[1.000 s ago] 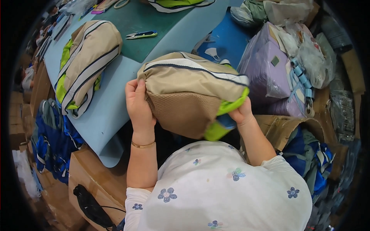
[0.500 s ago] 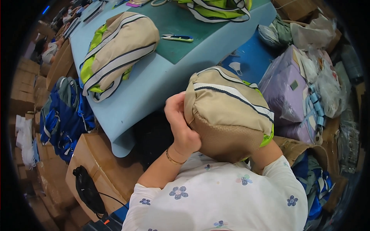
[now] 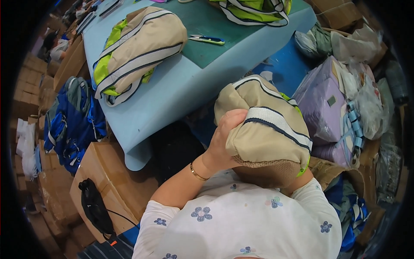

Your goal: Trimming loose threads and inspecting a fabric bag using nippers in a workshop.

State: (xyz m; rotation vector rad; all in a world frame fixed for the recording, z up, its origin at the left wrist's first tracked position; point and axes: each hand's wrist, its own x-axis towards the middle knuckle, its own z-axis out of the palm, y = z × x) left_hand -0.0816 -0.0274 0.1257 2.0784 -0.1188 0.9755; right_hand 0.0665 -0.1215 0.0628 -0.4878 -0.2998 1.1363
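I hold a beige bag (image 3: 271, 129) with white navy-edged straps, lime green trim and a brown mesh panel close in front of my chest. My left hand (image 3: 222, 142) is closed on its near left side, fingertips pressed over the fabric. My right hand is hidden behind the bag; only its forearm (image 3: 302, 180) shows at the lower right. A similar bag (image 3: 144, 47) lies on the light blue table cover (image 3: 129, 121). Thread snips (image 3: 206, 39) lie on the green mat (image 3: 228, 54), near another green-and-white bag (image 3: 254, 11) at the back.
Blue backpacks (image 3: 73, 125) are piled at the left beside cardboard boxes (image 3: 112, 185), one with a black pouch (image 3: 92, 203) on it. Wrapped lilac bundles (image 3: 323, 108) and an open carton (image 3: 353, 181) sit at the right. Another person (image 3: 58, 49) is at the far upper left.
The held bag has turned and shifted right, showing more of its strapped top. My left hand moved right with it; my right hand became hidden. My view of the table has shifted too.
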